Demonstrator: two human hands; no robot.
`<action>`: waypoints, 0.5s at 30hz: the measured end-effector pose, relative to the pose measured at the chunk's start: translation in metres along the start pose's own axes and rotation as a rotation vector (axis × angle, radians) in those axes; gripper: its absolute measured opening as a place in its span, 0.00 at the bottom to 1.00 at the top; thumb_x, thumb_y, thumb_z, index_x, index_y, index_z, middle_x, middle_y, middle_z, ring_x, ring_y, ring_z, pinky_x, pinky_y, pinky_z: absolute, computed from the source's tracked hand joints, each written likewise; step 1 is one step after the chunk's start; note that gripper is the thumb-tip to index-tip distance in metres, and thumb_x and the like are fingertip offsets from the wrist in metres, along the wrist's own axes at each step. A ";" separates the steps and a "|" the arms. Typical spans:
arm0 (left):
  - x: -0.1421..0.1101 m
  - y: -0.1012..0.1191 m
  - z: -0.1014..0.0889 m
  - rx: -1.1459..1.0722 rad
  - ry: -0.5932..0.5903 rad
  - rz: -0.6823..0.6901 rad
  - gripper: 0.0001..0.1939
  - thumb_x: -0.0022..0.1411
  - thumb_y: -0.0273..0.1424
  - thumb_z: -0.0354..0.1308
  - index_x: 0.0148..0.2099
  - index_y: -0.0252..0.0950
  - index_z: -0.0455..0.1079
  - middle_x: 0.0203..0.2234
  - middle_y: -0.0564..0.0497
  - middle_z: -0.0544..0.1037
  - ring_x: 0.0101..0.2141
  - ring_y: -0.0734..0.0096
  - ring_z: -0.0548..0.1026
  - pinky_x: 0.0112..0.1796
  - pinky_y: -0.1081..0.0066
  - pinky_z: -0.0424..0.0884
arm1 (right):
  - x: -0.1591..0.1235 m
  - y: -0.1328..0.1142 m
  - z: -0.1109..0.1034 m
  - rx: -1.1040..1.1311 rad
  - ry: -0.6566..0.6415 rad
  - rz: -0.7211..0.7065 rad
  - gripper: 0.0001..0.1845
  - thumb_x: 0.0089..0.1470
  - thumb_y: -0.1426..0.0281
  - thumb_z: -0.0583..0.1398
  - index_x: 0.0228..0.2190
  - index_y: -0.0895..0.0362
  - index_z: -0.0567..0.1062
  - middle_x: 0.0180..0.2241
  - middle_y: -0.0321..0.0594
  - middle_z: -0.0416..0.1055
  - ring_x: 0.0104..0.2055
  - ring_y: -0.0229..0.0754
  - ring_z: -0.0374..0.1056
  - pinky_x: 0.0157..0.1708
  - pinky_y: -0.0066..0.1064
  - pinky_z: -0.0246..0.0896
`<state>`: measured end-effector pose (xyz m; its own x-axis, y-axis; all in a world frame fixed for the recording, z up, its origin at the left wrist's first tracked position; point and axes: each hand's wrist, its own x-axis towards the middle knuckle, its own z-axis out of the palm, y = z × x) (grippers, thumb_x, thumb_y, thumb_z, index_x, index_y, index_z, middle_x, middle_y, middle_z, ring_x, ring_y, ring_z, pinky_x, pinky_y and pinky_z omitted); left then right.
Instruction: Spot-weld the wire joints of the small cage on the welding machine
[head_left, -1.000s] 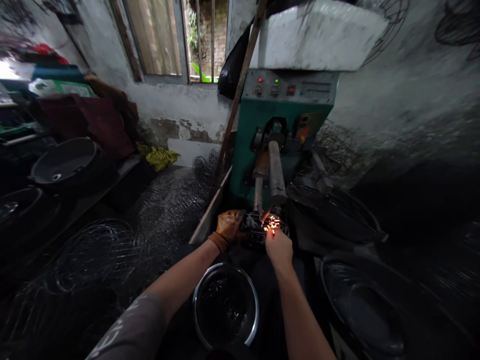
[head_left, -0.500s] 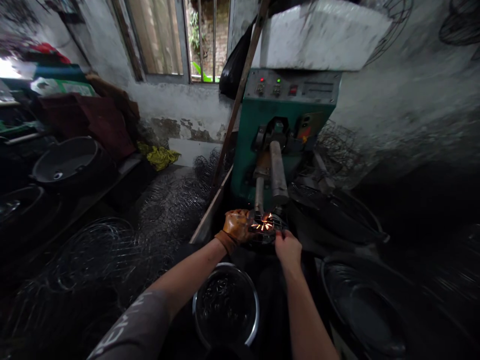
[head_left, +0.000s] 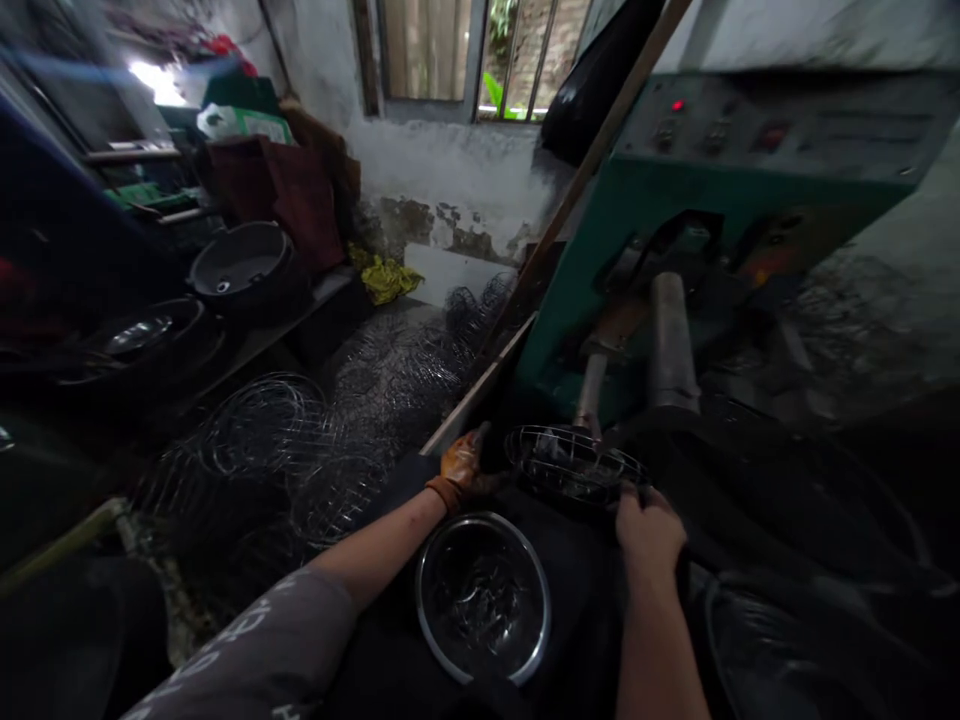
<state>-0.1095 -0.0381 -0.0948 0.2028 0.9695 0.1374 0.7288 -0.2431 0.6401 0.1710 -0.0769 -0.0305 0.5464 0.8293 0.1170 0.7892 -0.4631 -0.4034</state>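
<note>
Wire, a small round cage [head_left: 574, 463] of it, is being gripped flat between both hands right under the welder's electrode bars [head_left: 670, 340], gloved left hand [head_left: 461, 465] closed on its left rim, bare right hand [head_left: 649, 527] clamped on the near-right edge.

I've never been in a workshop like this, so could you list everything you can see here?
wire guard: one, dark, in front of the machine, held at both sides
green machine: one, red light lit, behind the guard
metal bowl: one, silvery rim, between the forearms
loose wire guards: a pile, count unclear, dark, left floor
dark basins: at least two, left bench
yellow cloth: one, by the wall
barred window: one, top centre
left hand: orange-brown glove, gripping the guard's left edge
right hand: bare, gripping the guard's right edge
</note>
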 end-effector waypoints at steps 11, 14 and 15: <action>0.052 0.036 0.009 -0.134 -0.039 0.181 0.44 0.49 0.40 0.70 0.67 0.37 0.65 0.59 0.44 0.75 0.59 0.53 0.73 0.60 0.58 0.69 | 0.000 0.001 -0.004 0.124 0.009 0.034 0.17 0.54 0.61 0.52 0.27 0.57 0.75 0.28 0.55 0.75 0.37 0.57 0.71 0.38 0.39 0.63; 0.052 0.043 0.004 -0.098 -0.014 0.221 0.40 0.48 0.39 0.69 0.64 0.36 0.69 0.55 0.44 0.78 0.55 0.53 0.76 0.57 0.59 0.72 | -0.001 0.007 -0.001 0.260 0.008 0.083 0.14 0.50 0.60 0.53 0.23 0.54 0.72 0.26 0.53 0.75 0.36 0.56 0.71 0.37 0.39 0.65; 0.051 0.045 0.002 -0.076 -0.001 0.250 0.40 0.48 0.40 0.69 0.63 0.36 0.69 0.54 0.43 0.79 0.54 0.53 0.77 0.56 0.59 0.72 | -0.002 0.010 0.001 0.307 0.006 0.102 0.14 0.49 0.59 0.54 0.23 0.54 0.71 0.26 0.52 0.75 0.36 0.55 0.70 0.37 0.39 0.65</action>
<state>-0.0646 0.0005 -0.0602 0.3714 0.8795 0.2975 0.6046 -0.4723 0.6414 0.1781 -0.0828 -0.0357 0.6209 0.7811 0.0667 0.6091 -0.4271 -0.6683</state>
